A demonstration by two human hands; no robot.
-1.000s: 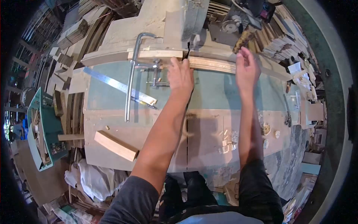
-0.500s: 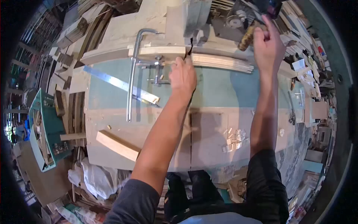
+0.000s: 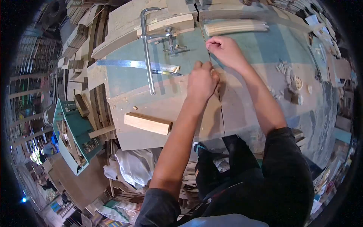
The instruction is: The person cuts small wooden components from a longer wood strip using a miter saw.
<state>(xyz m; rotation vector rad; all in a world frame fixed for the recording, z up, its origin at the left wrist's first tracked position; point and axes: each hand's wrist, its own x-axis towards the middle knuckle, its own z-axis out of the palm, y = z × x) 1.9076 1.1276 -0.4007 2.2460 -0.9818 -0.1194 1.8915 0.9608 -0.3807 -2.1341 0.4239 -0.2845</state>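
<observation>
My left hand (image 3: 203, 80) is closed over the middle of the worktable, its fingers curled under. Whatever it may hold is hidden. Just beyond and to its right, my right hand (image 3: 226, 51) has thumb and fingers pinched together; I cannot make out anything between them. Left of my hands lies a metal bar clamp (image 3: 148, 62) with a screw handle, across a steel ruler (image 3: 126, 64) and a pen (image 3: 170, 73). Behind the clamp's screw is a pale wood block (image 3: 183, 23). Several slim wood strips (image 3: 236, 27) lie side by side beyond my right hand.
A curved wood piece (image 3: 147, 123) lies near the table's front left edge. Small wood bits (image 3: 281, 68) are scattered at the right. A green crate (image 3: 62, 138) with wood scraps stands left of the table, and a white plastic bag (image 3: 136, 166) hangs below the front edge.
My right hand has come from the far right, by a brown-handled tool, to beside my left. My left hand has drawn back from the wood strips towards me. The view has tilted down.
</observation>
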